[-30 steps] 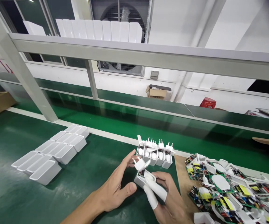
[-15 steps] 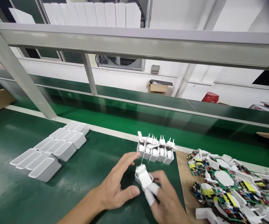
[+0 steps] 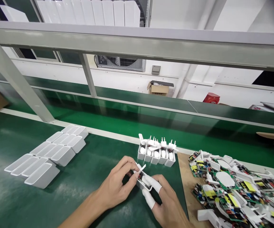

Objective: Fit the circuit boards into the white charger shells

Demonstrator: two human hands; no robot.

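Observation:
Low in the middle of the view, both my hands close on one white charger housing (image 3: 142,183) with a plug piece sticking out of it. My left hand (image 3: 117,186) pinches its left side with fingers and thumb. My right hand (image 3: 162,199), with white finger cots on two fingers, grips it from the right. Just behind them a row of several white housings with plug pins (image 3: 157,152) stands upright on the green table (image 3: 20,202).
Empty white casings (image 3: 46,155) lie in rows at the left. A heap of circuit boards and white covers (image 3: 232,190) fills a brown board at the right. A green conveyor belt (image 3: 151,123) and a grey frame beam (image 3: 137,42) run across behind.
My left hand was open beside the housing; it has closed onto it. The housing has come down lower and both hands now press it together.

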